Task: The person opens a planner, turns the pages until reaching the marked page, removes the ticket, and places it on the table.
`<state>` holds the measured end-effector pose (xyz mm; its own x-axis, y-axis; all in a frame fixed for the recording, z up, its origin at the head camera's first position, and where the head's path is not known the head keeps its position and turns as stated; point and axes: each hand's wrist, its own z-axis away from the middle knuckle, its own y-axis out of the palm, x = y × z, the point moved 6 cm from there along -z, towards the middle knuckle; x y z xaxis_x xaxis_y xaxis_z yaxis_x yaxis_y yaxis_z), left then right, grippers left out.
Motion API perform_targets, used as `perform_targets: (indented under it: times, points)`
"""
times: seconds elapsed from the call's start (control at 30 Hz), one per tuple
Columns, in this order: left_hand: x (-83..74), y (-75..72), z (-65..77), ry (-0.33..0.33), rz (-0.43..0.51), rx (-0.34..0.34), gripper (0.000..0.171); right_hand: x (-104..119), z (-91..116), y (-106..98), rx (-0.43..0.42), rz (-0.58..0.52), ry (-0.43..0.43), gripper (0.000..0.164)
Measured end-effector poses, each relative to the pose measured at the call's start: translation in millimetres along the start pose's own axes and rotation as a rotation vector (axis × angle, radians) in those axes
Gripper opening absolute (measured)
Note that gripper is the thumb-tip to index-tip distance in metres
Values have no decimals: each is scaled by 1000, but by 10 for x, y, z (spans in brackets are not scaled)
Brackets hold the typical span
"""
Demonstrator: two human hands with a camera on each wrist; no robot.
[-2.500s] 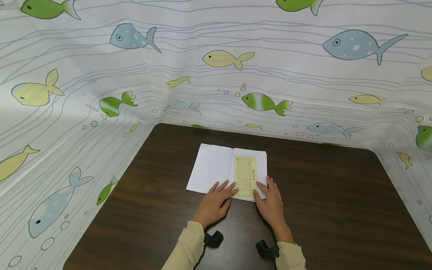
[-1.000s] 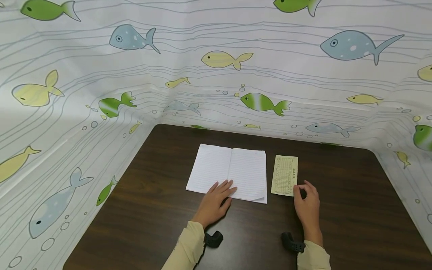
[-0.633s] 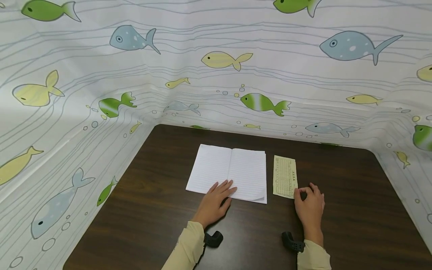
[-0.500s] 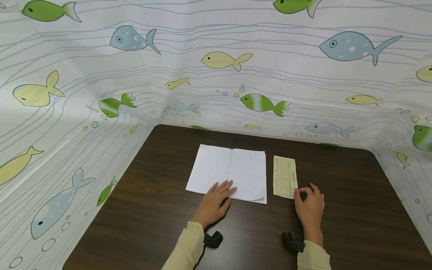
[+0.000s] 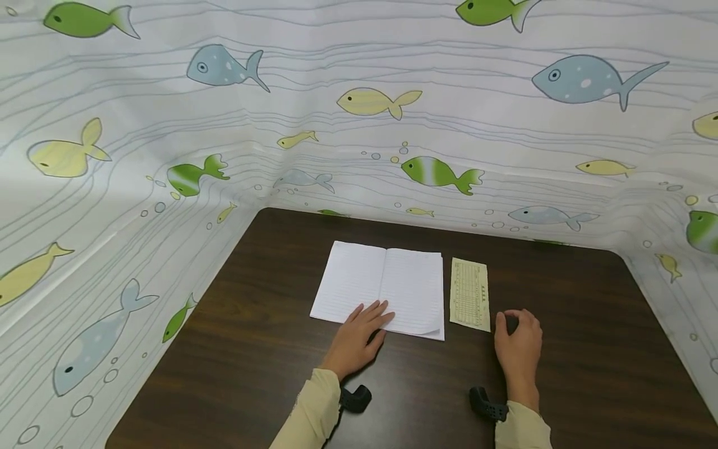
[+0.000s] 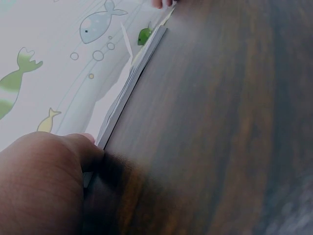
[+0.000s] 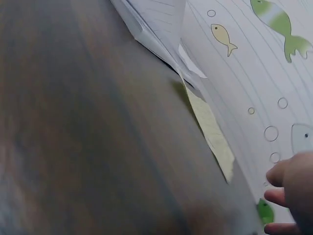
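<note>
An open notebook [image 5: 359, 280] with blank lined pages lies on the dark wooden table [image 5: 252, 349]. My left hand [image 5: 356, 337] rests with straight, spread fingers on its lower edge near the spine. To the right of the notebook lies a yellow printed slip [image 5: 469, 294], flat apart from slight curling at its edges. Just off the slip's lower right corner is my right hand [image 5: 518, 346], fingers loosely bent, holding nothing. In the right wrist view a small gap shows between the fingertips and the slip [image 7: 212, 134].
Black wrist devices [image 5: 355, 398] sit on both wrists below cream sleeves. A white sheet [image 5: 370, 156] printed with fish surrounds the table at the back and sides. The notebook's lower right page corner [image 5: 432, 330] is slightly lifted.
The yellow slip has gone from the notebook's right page to the table at its right, carried by my right hand. That hand has let go of it. My left hand stays put.
</note>
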<state>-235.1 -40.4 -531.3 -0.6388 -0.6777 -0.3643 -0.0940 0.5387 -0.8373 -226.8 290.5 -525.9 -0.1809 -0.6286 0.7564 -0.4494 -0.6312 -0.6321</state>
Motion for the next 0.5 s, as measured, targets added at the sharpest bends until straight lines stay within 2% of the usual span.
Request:
perform_targets:
  times: [0.1,0.2,0.3,0.37,0.43,0.5]
  points:
    - [-2,-2,17,-7,7,12,43,79,54,-27,-11,-26,-6,35]
    - [-1,-13,30,-12,21,20,42,250,105,15,17,-16,-94,35]
    - [5,-24,29,-18,31,26,42,479,145,151,104,43,-244,36]
    - [4,-30,25,-16,29,19,42,582,184,275,197,104,-314,40]
    - [-2,-32,21,-18,35,17,42,616,234,385,291,168,-349,45]
    - [-11,-32,22,-16,36,19,42,574,283,459,366,214,-332,49]
